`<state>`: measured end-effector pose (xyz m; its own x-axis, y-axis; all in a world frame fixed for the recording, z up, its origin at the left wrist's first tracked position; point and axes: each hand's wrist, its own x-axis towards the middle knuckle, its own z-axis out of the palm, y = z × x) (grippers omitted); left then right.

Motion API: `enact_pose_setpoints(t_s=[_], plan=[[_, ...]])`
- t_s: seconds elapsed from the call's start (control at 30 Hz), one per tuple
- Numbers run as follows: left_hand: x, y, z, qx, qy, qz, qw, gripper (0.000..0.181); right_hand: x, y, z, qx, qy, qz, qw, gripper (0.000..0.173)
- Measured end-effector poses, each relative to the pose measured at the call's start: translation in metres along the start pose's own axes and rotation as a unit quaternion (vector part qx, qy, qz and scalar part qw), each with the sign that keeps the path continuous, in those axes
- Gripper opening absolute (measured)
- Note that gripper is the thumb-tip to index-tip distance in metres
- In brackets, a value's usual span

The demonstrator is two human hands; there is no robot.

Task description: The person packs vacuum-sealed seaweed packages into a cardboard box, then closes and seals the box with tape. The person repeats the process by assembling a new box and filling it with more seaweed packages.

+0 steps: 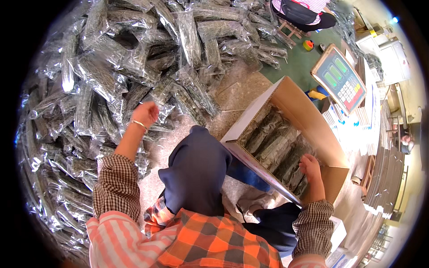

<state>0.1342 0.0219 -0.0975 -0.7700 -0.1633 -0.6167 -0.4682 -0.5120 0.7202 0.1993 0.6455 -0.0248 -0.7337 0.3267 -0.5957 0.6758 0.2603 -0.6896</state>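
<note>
My left hand [147,114], with a bracelet at its wrist, is over the edge of a large pile of clear plastic bags [97,80] filled with dried, stringy, greenish-brown plant material. Its fingers are curled and their tips are hidden, so I cannot tell whether they grip the bag beside them. On the other side, my right hand [310,166] is inside an open cardboard box [301,107]. Several similar filled bags [278,150] lie side by side in it. The right fingers are bent near the bag closest to the right wall; contact is unclear.
A digital scale display [340,78] leans above the box's far corner. A seated person [301,15] is at the top beside a wooden stool [290,31]. An orange and yellow tape roll [308,45] lies on the green floor. Flattened cardboard stacks [383,181] stand at right.
</note>
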Motion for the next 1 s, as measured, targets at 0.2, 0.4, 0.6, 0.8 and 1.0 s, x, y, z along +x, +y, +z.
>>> enact_pose_setpoints(t_s=[0.2, 0.4, 0.6, 0.8, 1.0], plan=[[0.082, -0.14, 0.007, 0.365, -0.085, 0.072, 0.924, 0.03, -0.005, -0.001, 0.011, 0.022, -0.019, -0.003, 1.0, 0.033], [0.129, -0.133, 0.079, 0.144, 0.184, -0.097, 0.967, 0.09, -0.015, -0.012, 0.012, 0.059, -0.006, 0.003, 0.998, 0.03], [0.075, -0.161, 0.039, 0.121, 0.093, 0.159, 0.975, 0.05, -0.012, -0.018, 0.018, 0.049, -0.002, 0.003, 0.999, 0.03], [-0.015, -0.079, 0.025, 0.049, -0.038, 0.242, 0.968, 0.043, -0.021, -0.017, 0.02, 0.029, -0.032, -0.058, 0.997, 0.033], [0.0, 0.035, -0.055, -0.188, -0.12, 0.196, 0.955, 0.053, -0.02, -0.03, 0.019, -0.065, 0.022, -0.165, 0.984, 0.036]])
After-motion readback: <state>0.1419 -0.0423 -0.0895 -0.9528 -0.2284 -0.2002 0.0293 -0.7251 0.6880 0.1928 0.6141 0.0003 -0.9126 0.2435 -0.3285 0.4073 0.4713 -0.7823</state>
